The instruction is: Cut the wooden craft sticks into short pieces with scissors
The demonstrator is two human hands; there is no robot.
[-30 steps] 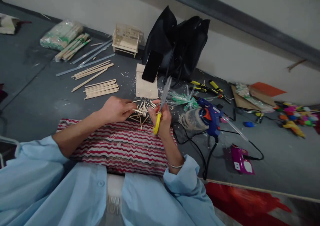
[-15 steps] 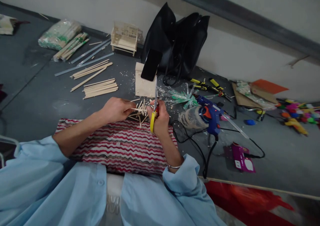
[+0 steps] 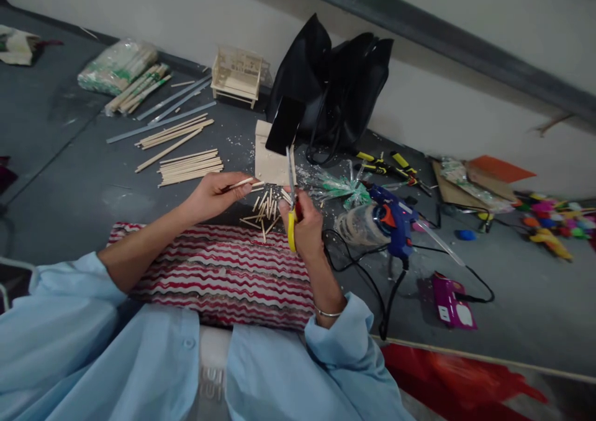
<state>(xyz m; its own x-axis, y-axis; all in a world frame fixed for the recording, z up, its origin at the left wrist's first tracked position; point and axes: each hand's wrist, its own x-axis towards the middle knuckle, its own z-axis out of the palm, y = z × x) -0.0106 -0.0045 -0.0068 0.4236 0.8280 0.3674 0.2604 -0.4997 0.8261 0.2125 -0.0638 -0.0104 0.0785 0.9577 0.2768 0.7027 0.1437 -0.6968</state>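
My left hand (image 3: 218,196) is closed in a pinch on a thin wooden stick (image 3: 242,184), whose end points toward the right. In my right hand (image 3: 307,225) are scissors (image 3: 292,219) with yellow handles, their blades pointing up and away from me. Whether the blades are apart I cannot tell. Between the two hands lies a loose pile of short wooden stick pieces (image 3: 266,207), close to the far edge of a red-and-white striped cloth (image 3: 214,278). Behind the blades, a black phone (image 3: 285,126) leans on a cream-coloured packet (image 3: 270,166).
Longer sticks (image 3: 190,167) lie to the left, near a small wooden model bench (image 3: 236,79). A black bag (image 3: 335,86) stands at the wall. On the right, a blue glue gun (image 3: 395,222) rests on a plastic jar (image 3: 358,223), its cable looping over the table. Pliers (image 3: 372,163) lie behind.
My left hand has shifted slightly up with the stick, away from the short pieces. My right hand still holds the scissors. The whole view has shifted a little.
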